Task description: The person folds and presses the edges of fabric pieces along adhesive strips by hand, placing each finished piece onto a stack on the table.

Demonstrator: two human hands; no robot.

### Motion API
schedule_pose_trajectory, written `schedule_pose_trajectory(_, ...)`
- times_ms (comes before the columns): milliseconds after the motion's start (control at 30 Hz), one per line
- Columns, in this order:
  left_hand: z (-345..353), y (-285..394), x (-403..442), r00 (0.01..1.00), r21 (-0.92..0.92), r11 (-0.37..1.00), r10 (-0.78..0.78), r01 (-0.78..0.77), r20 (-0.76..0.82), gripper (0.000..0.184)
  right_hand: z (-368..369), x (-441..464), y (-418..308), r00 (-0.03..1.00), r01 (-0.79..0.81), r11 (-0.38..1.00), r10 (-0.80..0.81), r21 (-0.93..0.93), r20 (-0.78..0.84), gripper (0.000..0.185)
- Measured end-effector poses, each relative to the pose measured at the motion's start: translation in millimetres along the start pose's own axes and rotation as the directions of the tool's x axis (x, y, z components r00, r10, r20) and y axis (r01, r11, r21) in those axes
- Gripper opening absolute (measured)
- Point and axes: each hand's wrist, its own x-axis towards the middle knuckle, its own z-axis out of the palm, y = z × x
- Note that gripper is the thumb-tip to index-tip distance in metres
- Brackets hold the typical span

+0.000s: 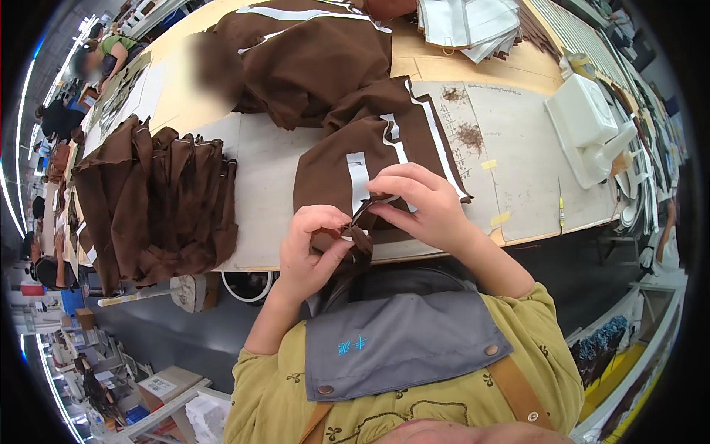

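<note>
A brown fabric piece (pixel 325 164) with white strips along its edges lies on the table and reaches toward me. At the table's front edge, my left hand (pixel 312 238) pinches its near end. Just to the right, my right hand (pixel 416 196) grips a folded edge of the same fabric between thumb and fingers. A short white strip (pixel 358 177) with a small slit sits on the cloth by my fingertips. Part of the near end droops below my hands, and the exact fold between the fingers is hard to make out.
Brown cut pieces (pixel 159 200) are stacked on the left. More brown fabric (pixel 318 66) is heaped at the back, near pale grey panels (pixel 470 26). On the right are a white plastic container (pixel 584 111), a yellow pen-like tool (pixel 561 212) and thread scraps (pixel 469 136). A person (pixel 115 55) works far left.
</note>
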Motion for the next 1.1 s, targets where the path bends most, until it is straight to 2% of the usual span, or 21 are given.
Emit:
schedule_pose_trajectory(133, 3, 6, 4, 0.998, -0.063, 0.996, -0.063, 0.063, 0.0, 0.038, -4, -5, -3, 0.998, -0.035, 0.998, 0.033, -0.05, -0.044, 0.027)
schedule_pose_trajectory(233, 3, 6, 5, 0.992, -0.107, 0.987, -0.123, 0.122, -0.002, 0.034, -8, -8, -1, 0.999, 0.031, 0.989, -0.024, -0.144, 0.047, 0.025)
schedule_pose_trajectory(300, -2, 2, 3, 0.993, -0.019, 0.998, -0.05, 0.053, 0.109, 0.036, -9, -10, -3, 0.989, 0.138, 0.936, -0.148, -0.324, -0.007, 0.025)
schedule_pose_trajectory(333, -2, 3, 3, 0.993, -0.019, 0.998, -0.052, 0.054, 0.107, 0.036, -10, -12, -4, 0.989, 0.138, 0.936, -0.148, -0.323, -0.005, 0.025)
schedule_pose_trajectory(400, -4, 4, 3, 0.989, 0.058, 0.994, -0.098, 0.092, 0.111, 0.033, -12, -17, -5, 0.973, 0.208, 0.877, -0.232, -0.434, -0.003, 0.023)
schedule_pose_trajectory(467, -7, 18, 15, 0.976, 0.084, 0.988, -0.139, 0.126, 0.17, 0.03, -18, -13, -11, 0.977, 0.196, 0.883, -0.212, -0.426, 0.011, 0.019)
schedule_pose_trajectory(533, -13, 23, 23, 0.958, 0.111, 0.981, -0.181, 0.159, 0.223, 0.027, -24, -10, -12, 0.999, -0.029, 0.996, 0.031, -0.083, 0.018, 0.015)
schedule_pose_trajectory(567, -19, 22, 25, 0.931, 0.091, 0.975, -0.223, 0.205, 0.29, 0.025, -18, -17, -12, 0.958, -0.274, 0.882, 0.283, 0.383, 0.034, 0.013)
schedule_pose_trajectory(600, -21, 22, 28, 0.897, 0.074, 0.965, -0.261, 0.251, 0.357, 0.022, -21, -18, -12, 0.958, -0.274, 0.882, 0.283, 0.384, 0.034, 0.013)
schedule_pose_trajectory(633, -22, 25, 32, 0.897, 0.075, 0.965, -0.261, 0.251, 0.357, 0.022, -28, -19, -11, 0.929, -0.369, 0.83, 0.321, 0.419, 0.183, 0.014)
schedule_pose_trajectory(667, -22, 31, 37, 0.865, 0.029, 0.961, -0.259, 0.274, 0.429, 0.021, -33, -18, -12, 0.88, -0.464, 0.77, 0.343, 0.437, 0.329, 0.015)
schedule_pose_trajectory(700, -22, 34, 41, 0.829, -0.015, 0.954, -0.251, 0.298, 0.5, 0.019, -34, -14, -19, 0.879, -0.448, 0.827, 0.339, 0.34, 0.336, 0.014)
schedule_pose_trajectory(733, -21, 33, 42, 0.828, -0.017, 0.954, -0.25, 0.299, 0.502, 0.019, -36, -11, -22, 0.879, -0.449, 0.827, 0.341, 0.339, 0.334, 0.014)
schedule_pose_trajectory(800, -20, 31, 44, 0.806, -0.097, 0.951, -0.191, 0.293, 0.559, 0.019, -39, -7, -23, 0.807, -0.537, 0.804, 0.401, 0.255, 0.433, 0.013)
schedule_pose_trajectory(867, -22, 32, 47, 0.806, -0.084, 0.943, -0.227, 0.322, 0.546, 0.017, -40, -6, -21, 0.831, -0.513, 0.804, 0.378, 0.299, 0.408, 0.015)
schedule_pose_trajectory(933, -22, 35, 49, 0.805, -0.07, 0.934, -0.263, 0.351, 0.532, 0.016, -46, -5, -19, 0.862, -0.428, 0.869, 0.31, 0.249, 0.401, 0.015)
schedule_pose_trajectory(1000, -17, 39, 48, 0.816, 0.126, 0.916, -0.397, 0.381, 0.42, 0.015, -46, -5, -18, 0.885, -0.371, 0.908, 0.282, 0.194, 0.371, 0.014)
schedule_pose_trajectory(1033, -14, 40, 46, 0.815, 0.126, 0.915, -0.398, 0.382, 0.421, 0.015, -46, -5, -18, 0.905, -0.311, 0.941, 0.25, 0.135, 0.344, 0.014)
schedule_pose_trajectory(1100, -7, 42, 44, 0.848, 0.186, 0.912, -0.409, 0.366, 0.336, 0.016, -45, -5, -18, 0.903, -0.296, 0.953, 0.254, 0.073, 0.347, 0.017)
